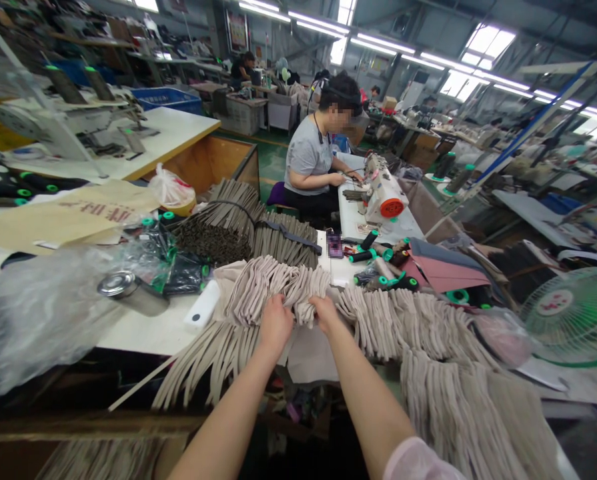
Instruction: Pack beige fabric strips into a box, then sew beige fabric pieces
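- Fingers of both hands meet the front of the beige fabric stack [258, 290], the left set near its middle, the right set at its right end. Its folds look loose, so an uneven pull would probably skew or spill them.
- Left of the stack, past other items, lies clear plastic sheeting [43, 327]; nearer stands a steel canister [143, 298].
- Just beside the stack's left end sits a white box [203, 305]; a sideways shove of the cloth could knock it toward the canister.
- Below the stack's left part, narrow beige strips [218, 357] droop over the table edge; a snagging forearm might drag them off.
- At the stack's middle, the left hand [277, 327] has its fingers curled close together against the cloth; whether they pinch it I cannot tell.
- Under the stack, between the wrists, a flat beige panel [311, 357] hangs down.
- At the stack's right end, the right hand [325, 315] pinches folds between thumb and fingers; how many layers is hidden. A shallow grip could let inner ones slip.
- Right of the stack runs a row of folded beige pieces [395, 320]; a wide elbow swing might disorder it.
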